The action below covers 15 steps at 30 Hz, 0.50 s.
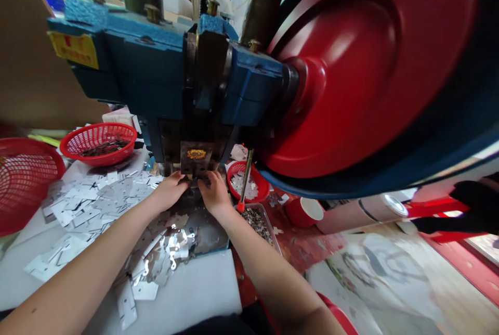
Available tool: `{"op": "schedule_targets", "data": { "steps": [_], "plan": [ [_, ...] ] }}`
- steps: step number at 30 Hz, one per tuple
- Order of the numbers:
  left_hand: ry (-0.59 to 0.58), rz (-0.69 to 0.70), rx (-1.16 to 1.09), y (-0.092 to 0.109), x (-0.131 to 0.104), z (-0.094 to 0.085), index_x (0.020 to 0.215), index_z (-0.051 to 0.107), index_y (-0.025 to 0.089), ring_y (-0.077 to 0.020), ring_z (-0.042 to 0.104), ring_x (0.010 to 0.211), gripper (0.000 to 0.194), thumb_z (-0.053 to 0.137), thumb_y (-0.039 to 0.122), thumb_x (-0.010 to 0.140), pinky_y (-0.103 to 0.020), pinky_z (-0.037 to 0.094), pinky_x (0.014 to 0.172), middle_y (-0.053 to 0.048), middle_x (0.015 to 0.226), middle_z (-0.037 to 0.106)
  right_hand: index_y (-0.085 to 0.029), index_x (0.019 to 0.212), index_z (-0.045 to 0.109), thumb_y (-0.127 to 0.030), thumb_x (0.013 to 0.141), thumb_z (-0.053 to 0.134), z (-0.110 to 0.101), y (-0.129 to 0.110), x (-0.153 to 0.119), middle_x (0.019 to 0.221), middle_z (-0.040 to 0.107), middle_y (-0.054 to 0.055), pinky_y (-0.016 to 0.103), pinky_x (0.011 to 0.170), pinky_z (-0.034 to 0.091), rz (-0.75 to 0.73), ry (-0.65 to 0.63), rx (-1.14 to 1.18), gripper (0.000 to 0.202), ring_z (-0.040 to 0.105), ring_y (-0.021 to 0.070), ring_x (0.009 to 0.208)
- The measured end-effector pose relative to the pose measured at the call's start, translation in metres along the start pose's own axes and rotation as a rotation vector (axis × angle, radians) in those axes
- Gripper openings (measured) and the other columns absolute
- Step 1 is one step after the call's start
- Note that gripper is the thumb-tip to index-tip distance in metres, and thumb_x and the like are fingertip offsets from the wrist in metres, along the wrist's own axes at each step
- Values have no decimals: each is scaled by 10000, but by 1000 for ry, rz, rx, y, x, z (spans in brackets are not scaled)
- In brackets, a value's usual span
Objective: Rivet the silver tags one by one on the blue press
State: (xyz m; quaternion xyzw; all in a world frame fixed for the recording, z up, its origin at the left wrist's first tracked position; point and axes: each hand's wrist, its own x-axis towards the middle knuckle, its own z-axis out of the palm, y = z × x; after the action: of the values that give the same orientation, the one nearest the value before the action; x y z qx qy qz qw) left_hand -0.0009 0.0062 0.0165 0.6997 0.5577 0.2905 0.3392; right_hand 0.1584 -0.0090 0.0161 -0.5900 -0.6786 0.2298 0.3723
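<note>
Both hands work at the foot of a blue punch press (144,69), just under its ram block (197,158). My left hand (171,192) is at the left side of the tooling, thumb and fingers closed together. From the right, my right hand (213,192) reaches in with its fingers curled and closed. Whatever lies between the fingertips is too small and hidden to make out. In front of the hands, several shiny stamped metal pieces (179,244) lie on the dark press bed (212,231). Many flat metal plates (89,194) are heaped left of my left hand.
A big red flywheel (362,64) hangs over the right side. Red baskets (97,150) stand at the left, and a red bowl of pieces (259,189) is behind my right hand. A lever rod (245,179) rises beside a tray of scraps (257,223). A red cup (304,213) is farther right.
</note>
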Motion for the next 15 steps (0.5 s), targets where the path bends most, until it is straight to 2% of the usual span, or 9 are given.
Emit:
{"op": "schedule_targets", "data": {
  "steps": [2,3,4,6,8,10,13,15],
  "plan": [
    [48,17,18,0,-6,-3,1035,635,169,-257,553,1099,349,467,353,790,-383,400,986,-71,1135,641,-179,894,652,-173,848,537,-16,-3,-16,930,612,54,297,850,433,-65,-3,-73,124,559,180,916],
    [96,36,35,0,-11,-5,1057,623,166,-260,511,1153,361,475,365,796,-389,364,1021,-80,1186,607,-181,869,652,-179,861,524,-24,-4,-27,900,615,47,288,836,429,-121,-53,-109,129,556,174,894],
    [134,56,54,1,-18,-8,1077,612,166,-258,478,1187,368,484,375,803,-393,335,1045,-85,1219,578,-189,853,654,-181,868,520,-33,-4,-39,870,617,35,278,826,424,-190,-146,-139,135,553,166,879],
    [196,120,111,2,-36,-10,1061,618,183,-241,501,1145,337,485,388,828,-391,362,1023,-78,1182,579,-213,859,669,-234,858,569,-47,0,-65,837,618,17,267,798,418,-304,-405,-221,102,548,160,853],
    [128,158,151,5,-56,-9,1004,645,221,-220,544,1068,269,488,369,844,-387,402,983,-54,1109,603,-222,910,674,-301,840,611,-52,6,-89,867,612,24,276,776,413,-326,-508,-333,123,534,172,857],
    [50,169,199,10,-75,-2,938,668,246,-224,549,1060,222,495,350,845,-400,412,969,-43,1105,604,-220,908,668,-307,852,600,-50,11,-106,886,608,31,286,767,408,-290,-516,-417,124,523,178,861],
    [-48,207,231,19,-96,15,922,672,265,-234,551,1064,199,495,314,844,-415,426,947,-38,1111,611,-205,868,651,-248,865,574,-44,13,-115,890,612,37,296,770,409,-211,-489,-433,88,528,182,866],
    [-152,236,199,23,-105,26,1017,646,284,-222,566,1052,235,505,263,831,-398,445,924,-30,1124,620,-191,855,639,-205,848,579,-43,10,-113,867,622,37,291,764,417,-154,-477,-358,62,547,180,855]
  ]
}}
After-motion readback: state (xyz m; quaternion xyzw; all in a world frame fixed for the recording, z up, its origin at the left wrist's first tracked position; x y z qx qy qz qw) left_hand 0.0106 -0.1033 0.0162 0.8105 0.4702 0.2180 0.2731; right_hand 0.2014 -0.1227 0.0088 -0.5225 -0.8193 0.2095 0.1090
